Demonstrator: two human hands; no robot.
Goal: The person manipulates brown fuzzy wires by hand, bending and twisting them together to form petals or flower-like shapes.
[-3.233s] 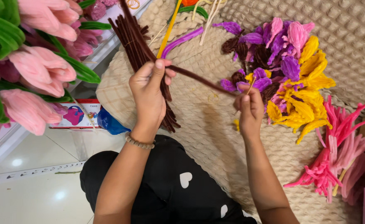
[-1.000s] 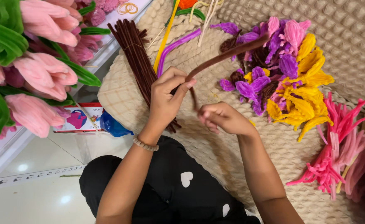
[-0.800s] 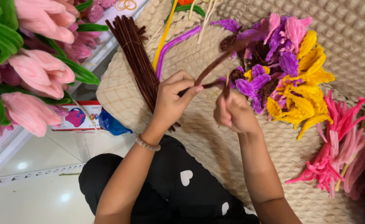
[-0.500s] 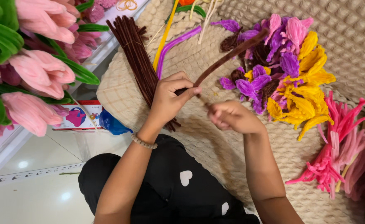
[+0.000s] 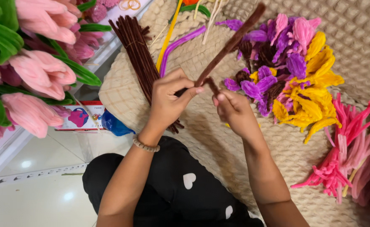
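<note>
- Head view: a brown pipe cleaner (image 5: 231, 44) runs on a slant, its long axis rising from the hands at lower left to its free end at upper right, over the heap of purple, pink and yellow pipe-cleaner flowers (image 5: 290, 71).
- Its lower end sits between the 2 hands, above the woven beige mat (image 5: 218, 138), where a short bent piece turns down toward the right hand.
- The left hand (image 5: 170, 98) comes up from the lower left, wrist bent, a beaded bracelet (image 5: 146, 145) on it; its grip is narrow, thumb and fingers pinched on the stem just below the bend.
- The right hand (image 5: 235, 111) comes up from the lower right, knuckles toward the camera, fingers curled; its fingertips meet the short bent end, though how tightly they close on it I cannot tell.
- A bundle of brown pipe cleaners (image 5: 141, 59) lies on the mat just left of the left hand, pointing up and slightly left.
- A purple pipe cleaner (image 5: 181, 44) and a yellow pipe cleaner (image 5: 168, 35) lie beyond it.
- A pile of pink pipe cleaners (image 5: 349, 155) lies at the right edge.
- Large pink pipe-cleaner tulips (image 5: 38, 71) with green leaves fill the left side.
- Below them a small flat box (image 5: 80, 117), white with red trim and a pink picture, lies beside a blue wrapper (image 5: 114, 125).
</note>
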